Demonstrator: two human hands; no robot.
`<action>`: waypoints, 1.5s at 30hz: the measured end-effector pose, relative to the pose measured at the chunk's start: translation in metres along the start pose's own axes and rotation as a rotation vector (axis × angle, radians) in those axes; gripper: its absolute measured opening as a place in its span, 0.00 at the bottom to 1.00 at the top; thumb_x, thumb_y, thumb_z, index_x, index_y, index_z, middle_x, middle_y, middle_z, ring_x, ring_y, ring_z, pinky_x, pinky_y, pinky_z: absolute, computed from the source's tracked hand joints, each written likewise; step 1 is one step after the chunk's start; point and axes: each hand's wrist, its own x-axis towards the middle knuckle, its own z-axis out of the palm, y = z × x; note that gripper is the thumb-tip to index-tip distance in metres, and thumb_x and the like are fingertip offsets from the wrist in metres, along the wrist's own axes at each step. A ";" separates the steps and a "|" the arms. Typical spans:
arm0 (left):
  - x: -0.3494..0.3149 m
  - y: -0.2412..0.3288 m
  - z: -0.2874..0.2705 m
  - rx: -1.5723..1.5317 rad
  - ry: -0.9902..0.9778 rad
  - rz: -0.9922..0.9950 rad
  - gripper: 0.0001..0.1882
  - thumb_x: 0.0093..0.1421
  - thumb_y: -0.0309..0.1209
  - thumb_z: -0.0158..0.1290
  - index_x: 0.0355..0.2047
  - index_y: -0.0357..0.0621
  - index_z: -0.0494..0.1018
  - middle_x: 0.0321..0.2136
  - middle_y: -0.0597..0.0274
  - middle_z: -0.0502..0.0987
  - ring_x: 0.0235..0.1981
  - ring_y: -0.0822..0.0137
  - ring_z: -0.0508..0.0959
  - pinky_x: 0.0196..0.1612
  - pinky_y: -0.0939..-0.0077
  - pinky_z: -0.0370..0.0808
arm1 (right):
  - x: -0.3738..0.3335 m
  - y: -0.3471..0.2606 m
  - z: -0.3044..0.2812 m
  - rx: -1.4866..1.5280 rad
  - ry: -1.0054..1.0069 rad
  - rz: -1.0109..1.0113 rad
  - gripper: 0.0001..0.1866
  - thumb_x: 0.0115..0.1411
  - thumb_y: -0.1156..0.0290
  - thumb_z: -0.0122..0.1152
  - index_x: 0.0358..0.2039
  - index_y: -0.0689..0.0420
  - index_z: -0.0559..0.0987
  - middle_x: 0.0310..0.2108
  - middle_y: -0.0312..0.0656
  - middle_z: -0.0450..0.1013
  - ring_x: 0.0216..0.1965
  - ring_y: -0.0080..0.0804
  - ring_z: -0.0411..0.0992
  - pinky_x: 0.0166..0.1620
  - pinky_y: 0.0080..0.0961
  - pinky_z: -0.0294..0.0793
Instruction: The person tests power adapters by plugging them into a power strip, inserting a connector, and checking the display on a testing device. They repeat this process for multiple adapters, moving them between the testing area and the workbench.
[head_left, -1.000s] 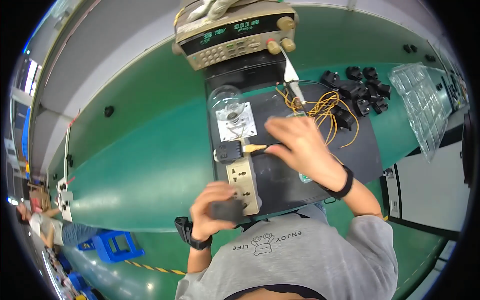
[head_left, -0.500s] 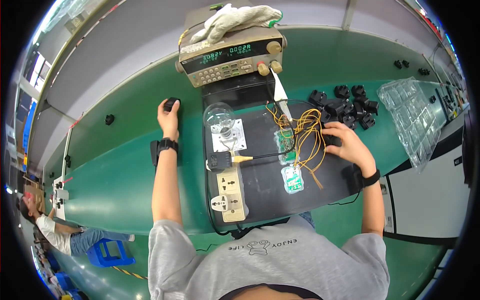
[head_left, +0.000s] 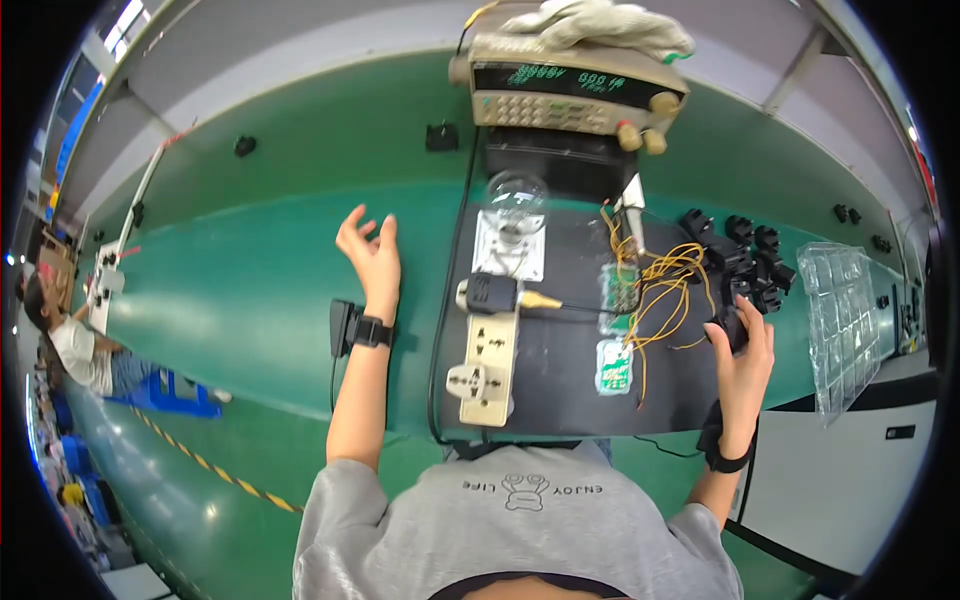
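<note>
Over open bench [head_left: 240,290], the left hand [head_left: 375,262] spreads; by the mat's [head_left: 685,390] edge, the right hand [head_left: 745,355] pinches an adapter [head_left: 733,325].

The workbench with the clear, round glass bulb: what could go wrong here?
The loose, thin yellow wires lie close to the right hand, which grips a black plastic block; they might snag if it moves.

The clear, round glass bulb stands uncovered on its square white plate, so a knock could perhaps break it.

The thin black cable with a yellow end crosses the black surface; a tug might loosen it.
</note>
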 end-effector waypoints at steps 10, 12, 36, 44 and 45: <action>0.005 0.021 -0.001 -0.034 -0.058 -0.051 0.23 0.53 0.31 0.57 0.47 0.40 0.63 0.49 0.52 0.54 0.41 0.63 0.67 0.40 0.74 0.73 | -0.039 -0.127 0.064 0.699 -0.769 -0.320 0.32 0.46 0.84 0.66 0.53 0.63 0.68 0.47 0.48 0.70 0.50 0.35 0.70 0.45 0.26 0.75; 0.003 0.025 -0.004 -0.029 -0.124 -0.084 0.22 0.53 0.31 0.56 0.46 0.40 0.63 0.49 0.52 0.54 0.41 0.64 0.67 0.38 0.74 0.72 | -0.041 -0.136 0.070 0.581 -0.723 -0.531 0.29 0.43 0.80 0.70 0.49 0.63 0.72 0.46 0.48 0.71 0.43 0.36 0.72 0.40 0.27 0.74; -0.043 0.091 -0.016 -0.260 -1.022 0.425 0.30 0.41 0.32 0.68 0.46 0.42 0.72 0.44 0.60 0.71 0.46 0.62 0.72 0.48 0.71 0.68 | 0.008 -0.115 0.098 0.236 -0.471 -0.446 0.12 0.47 0.72 0.67 0.35 0.59 0.80 0.29 0.40 0.75 0.32 0.33 0.69 0.43 0.26 0.60; -0.039 0.086 -0.014 -0.202 -1.040 0.408 0.26 0.41 0.32 0.68 0.41 0.40 0.74 0.39 0.60 0.75 0.42 0.62 0.75 0.45 0.72 0.71 | 0.008 -0.113 0.091 0.253 -0.345 -0.547 0.09 0.48 0.71 0.66 0.31 0.59 0.81 0.23 0.39 0.74 0.27 0.32 0.67 0.41 0.25 0.59; -0.037 0.086 -0.014 -0.195 -1.054 0.391 0.26 0.41 0.32 0.68 0.41 0.40 0.74 0.39 0.59 0.75 0.42 0.62 0.75 0.46 0.72 0.71 | 0.008 -0.110 0.090 0.241 -0.370 -0.515 0.09 0.48 0.71 0.66 0.30 0.59 0.81 0.23 0.39 0.74 0.26 0.32 0.67 0.40 0.25 0.60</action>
